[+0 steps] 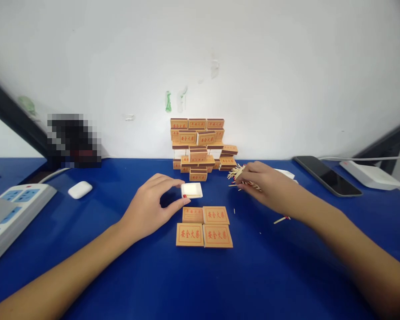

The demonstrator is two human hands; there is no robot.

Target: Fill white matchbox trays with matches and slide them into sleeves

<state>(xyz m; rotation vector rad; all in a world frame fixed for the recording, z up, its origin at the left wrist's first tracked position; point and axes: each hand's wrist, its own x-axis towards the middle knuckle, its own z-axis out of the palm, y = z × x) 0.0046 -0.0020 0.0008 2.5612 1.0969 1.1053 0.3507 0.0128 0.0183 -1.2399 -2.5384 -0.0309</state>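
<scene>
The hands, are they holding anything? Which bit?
The left hand holds the white matchbox tray by its left end, thumb in front, finger behind. Whether the right hand grips any matches can't be told.

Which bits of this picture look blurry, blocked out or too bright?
In the head view, blocky pixels hide the dark object at left; also in the head view, the white tray by the left hand looks bright with little detail, and the right forearm darkens and softens toward the lower right corner.

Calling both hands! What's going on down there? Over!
Left hand: at small white rectangular cardboard tray, red match heads inside. Right hand: at pile of thin pale wooden matches. Nearby clutter: four flat tan cardboard matchboxes, tray's near side.
</scene>
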